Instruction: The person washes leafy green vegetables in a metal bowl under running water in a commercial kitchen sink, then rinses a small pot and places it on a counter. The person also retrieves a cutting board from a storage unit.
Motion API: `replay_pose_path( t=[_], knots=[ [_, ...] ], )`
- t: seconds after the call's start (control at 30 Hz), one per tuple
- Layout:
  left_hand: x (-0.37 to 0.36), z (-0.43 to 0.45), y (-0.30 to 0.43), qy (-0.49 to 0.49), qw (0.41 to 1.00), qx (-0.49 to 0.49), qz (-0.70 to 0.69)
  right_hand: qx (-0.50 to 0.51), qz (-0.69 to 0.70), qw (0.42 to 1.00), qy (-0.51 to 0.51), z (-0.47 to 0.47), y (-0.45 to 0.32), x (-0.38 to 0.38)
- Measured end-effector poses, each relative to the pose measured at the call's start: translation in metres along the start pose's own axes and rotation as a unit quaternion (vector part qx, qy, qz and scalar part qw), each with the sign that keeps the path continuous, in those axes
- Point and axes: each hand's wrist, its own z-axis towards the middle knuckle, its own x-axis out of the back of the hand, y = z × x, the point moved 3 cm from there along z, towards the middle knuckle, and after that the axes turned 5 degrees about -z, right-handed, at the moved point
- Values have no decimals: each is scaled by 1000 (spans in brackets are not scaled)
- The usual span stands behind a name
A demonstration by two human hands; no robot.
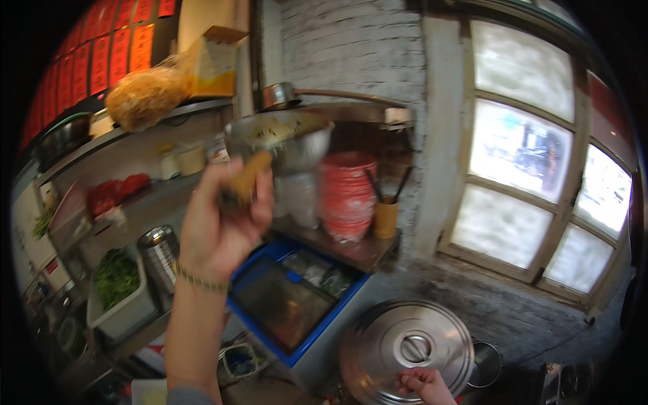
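My left hand (235, 217), with a bracelet at the wrist, is raised and grips the yellowish-brown handle (251, 174) of a metal pan (283, 142). The pan's inside shows brownish residue with dark specks. Low in the view, my right hand (419, 385) is over the round stainless-steel lid (372, 354), just below its loop handle (416, 349). Its fingers are curled; whether they touch the lid or hold something small cannot be told.
A blue-rimmed chest freezer (304, 349) stands between my hands. Above it, a shelf holds stacked red containers (349, 197) and a cup of utensils (386, 217). Leafy greens (116, 278) fill a white tub (124, 316) at left, beside a steel canister (159, 248). Paned windows (516, 147) are at right.
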Motion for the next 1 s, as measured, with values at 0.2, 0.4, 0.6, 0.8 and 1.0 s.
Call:
replay_pose_path(
  t=[0.2, 0.4, 0.6, 0.8, 1.0],
  knots=[
    [86, -184, -26, 113, 989, 75, 60, 23, -4, 987, -156, 24, -33, -92],
    [136, -352, -63, 236, 963, 126, -36, 56, -57, 964, -252, 13, -43, -206],
    [146, -511, -37, 322, 941, 102, -4, 115, -262, 901, -327, -61, 3, -349],
    [140, -653, 18, 420, 894, 100, 114, 53, -287, 842, -454, -162, 86, -481],
    [130, -760, 54, 516, 849, 55, 99, -2, -282, 799, -531, -207, 112, -591]
  ],
)
